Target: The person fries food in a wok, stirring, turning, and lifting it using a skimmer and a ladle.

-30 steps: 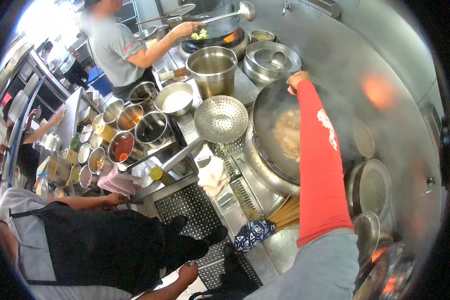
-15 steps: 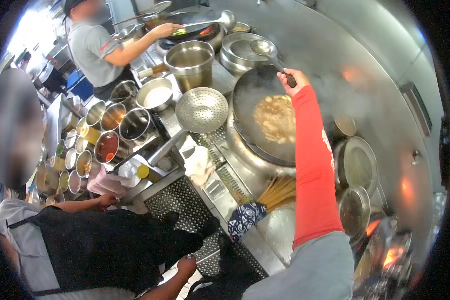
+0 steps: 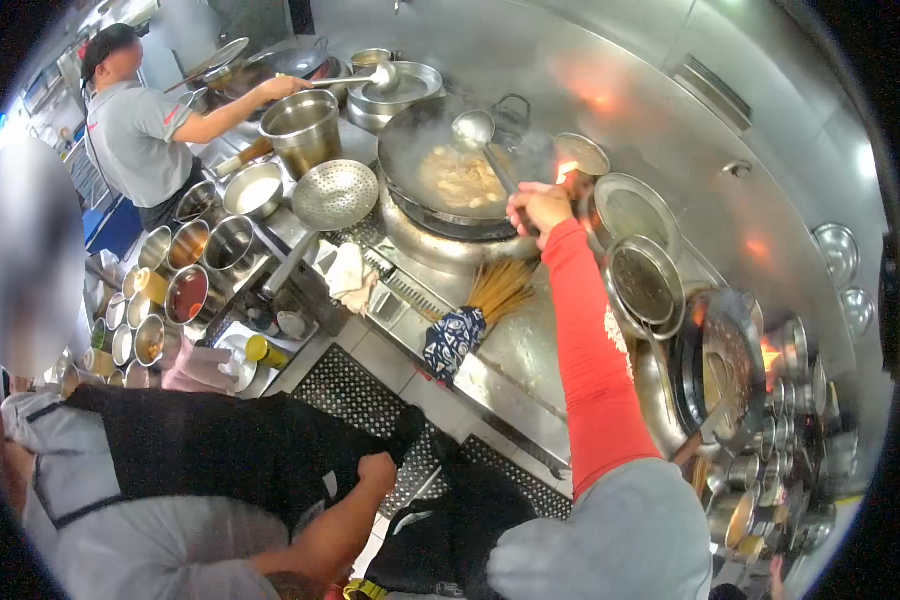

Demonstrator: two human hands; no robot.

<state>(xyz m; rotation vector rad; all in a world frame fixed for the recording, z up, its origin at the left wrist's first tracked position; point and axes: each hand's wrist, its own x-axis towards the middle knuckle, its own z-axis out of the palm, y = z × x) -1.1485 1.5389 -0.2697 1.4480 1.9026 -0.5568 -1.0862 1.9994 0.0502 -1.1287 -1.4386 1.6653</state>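
My right hand [image 3: 542,208], in a red sleeve, is closed around the dark handle of a metal ladle [image 3: 473,130]. The ladle's bowl hangs over the far side of a black wok [image 3: 395,165]. Pale, sauced pieces of food [image 3: 462,175] lie in steaming liquid inside that wok. My left hand is out of view. The bare hand [image 3: 375,470] low in the picture belongs to a person in a black apron [image 3: 220,440] standing at my left.
A perforated strainer [image 3: 336,195] lies left of the wok, near a deep steel pot [image 3: 301,132]. A bamboo brush [image 3: 498,292] and a patterned cloth [image 3: 454,341] rest in front. Another wok [image 3: 705,370] stands right near flames. Farther off, a person [image 3: 135,140] holds a ladle.
The view has swung right. My ladle has moved from near the metal pan behind the wok to over the wok's food. The apron-wearing person's other hand, seen by the pink cloth, is now out of sight.
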